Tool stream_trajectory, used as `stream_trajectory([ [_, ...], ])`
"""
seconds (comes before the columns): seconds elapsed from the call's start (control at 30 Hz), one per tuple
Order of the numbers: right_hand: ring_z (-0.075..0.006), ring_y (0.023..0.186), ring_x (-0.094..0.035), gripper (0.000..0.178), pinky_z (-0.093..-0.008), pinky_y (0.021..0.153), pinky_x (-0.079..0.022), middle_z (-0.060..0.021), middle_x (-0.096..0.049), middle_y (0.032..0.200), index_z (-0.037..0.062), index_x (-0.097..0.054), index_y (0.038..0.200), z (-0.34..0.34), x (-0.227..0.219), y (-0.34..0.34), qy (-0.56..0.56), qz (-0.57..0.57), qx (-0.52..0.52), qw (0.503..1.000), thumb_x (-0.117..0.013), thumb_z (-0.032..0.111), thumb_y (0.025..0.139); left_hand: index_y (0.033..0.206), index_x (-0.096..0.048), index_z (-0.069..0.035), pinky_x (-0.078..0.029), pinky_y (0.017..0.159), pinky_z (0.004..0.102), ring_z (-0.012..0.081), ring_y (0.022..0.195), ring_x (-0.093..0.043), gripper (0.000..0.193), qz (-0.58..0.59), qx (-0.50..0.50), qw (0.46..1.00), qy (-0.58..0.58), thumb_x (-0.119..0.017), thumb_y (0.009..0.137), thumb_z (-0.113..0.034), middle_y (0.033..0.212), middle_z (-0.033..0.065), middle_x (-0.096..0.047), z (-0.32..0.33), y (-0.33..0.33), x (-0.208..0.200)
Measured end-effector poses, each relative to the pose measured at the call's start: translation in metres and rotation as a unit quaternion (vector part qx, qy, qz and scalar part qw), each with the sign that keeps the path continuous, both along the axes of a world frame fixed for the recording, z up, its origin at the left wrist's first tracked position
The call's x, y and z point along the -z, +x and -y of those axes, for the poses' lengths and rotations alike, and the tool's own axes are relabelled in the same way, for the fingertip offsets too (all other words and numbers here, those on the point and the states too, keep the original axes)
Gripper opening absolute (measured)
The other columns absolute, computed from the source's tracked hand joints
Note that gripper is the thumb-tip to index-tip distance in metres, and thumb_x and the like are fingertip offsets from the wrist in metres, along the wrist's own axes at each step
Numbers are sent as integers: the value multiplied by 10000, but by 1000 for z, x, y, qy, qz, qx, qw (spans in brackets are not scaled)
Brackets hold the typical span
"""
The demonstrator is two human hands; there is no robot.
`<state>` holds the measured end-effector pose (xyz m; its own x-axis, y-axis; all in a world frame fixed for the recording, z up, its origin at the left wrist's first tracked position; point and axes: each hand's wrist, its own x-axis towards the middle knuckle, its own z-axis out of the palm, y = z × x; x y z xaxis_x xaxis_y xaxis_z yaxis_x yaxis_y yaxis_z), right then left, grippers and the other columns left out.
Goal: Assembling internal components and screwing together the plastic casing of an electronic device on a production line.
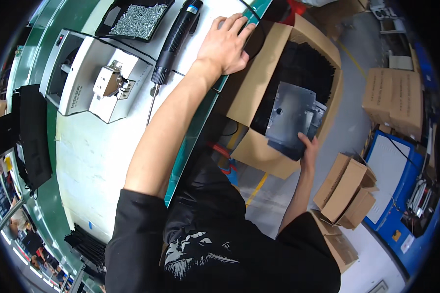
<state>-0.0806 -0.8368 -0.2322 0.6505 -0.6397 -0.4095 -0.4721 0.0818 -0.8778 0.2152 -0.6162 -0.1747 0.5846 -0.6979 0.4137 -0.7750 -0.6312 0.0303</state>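
Note:
My left hand (225, 45) rests on the green-edged bench with its fingers spread and nothing in it. Beside it on the white mat lies a black electric screwdriver (173, 44), its long bit partly behind my forearm. My right hand (309, 149) grips the near edge of a dark flat metal plate (291, 115) with a round hole and cutouts. The plate is over an open cardboard box (261, 63), which holds many black pieces (308, 66) packed close together. Whether the plate touches those pieces I cannot tell.
A black tray of silver screws (138, 22) and a white screw feeder (102, 78) stand on the bench. Several black parts (85, 244) lie at its near left end. On the right are cardboard boxes (393, 97) and a blue cart (391, 171).

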Motion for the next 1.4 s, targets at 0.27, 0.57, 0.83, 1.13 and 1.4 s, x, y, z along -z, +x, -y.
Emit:
stream_trajectory([
  [0.27,-286,1124,-531,664,-401,967,-429,-159,-546,1206,-49,-414,1283,-143,-71,-43,389,376,-28,840,-620,75,664,932,-577,25,-433,825,449,372,926,-519,290,-266,95,939,-197,-572,660,-76,941,218,-549,-29,-80,-1],
  [0.57,-189,964,-563,738,-307,846,-474,-85,-571,1072,-10,-484,1199,-338,-115,61,416,190,-469,756,-801,-16,533,1215,-476,6,-394,891,334,263,1010,-542,467,-523,-72,582,-619,-501,885,-324,1121,149,-561,-327,-294,-56],
  [0.83,-136,672,-641,253,-249,641,-527,-75,-682,736,-15,-649,858,-470,-147,46,255,119,-712,644,-793,8,651,1250,-475,-16,-395,894,298,147,1048,-514,582,-230,-228,485,-812,-644,813,-362,1157,61,-558,-380,-412,-54],
  [1.13,-185,1063,-524,491,-295,937,-406,-124,-529,1179,-41,-411,1253,-486,-91,-11,368,-11,-714,596,-554,224,866,1262,-366,60,-426,913,296,185,1044,-535,627,-244,-495,451,-701,-716,790,-156,1144,153,-553,-396,-441,-90],
  [1.4,-120,722,-566,372,-243,648,-457,-72,-586,811,-27,-476,1188,-511,-91,-5,346,95,-751,554,-449,237,927,1307,-396,16,-443,889,280,157,1021,-541,701,-157,-471,476,-726,-739,736,-200,1149,95,-559,-458,-477,-169],
])
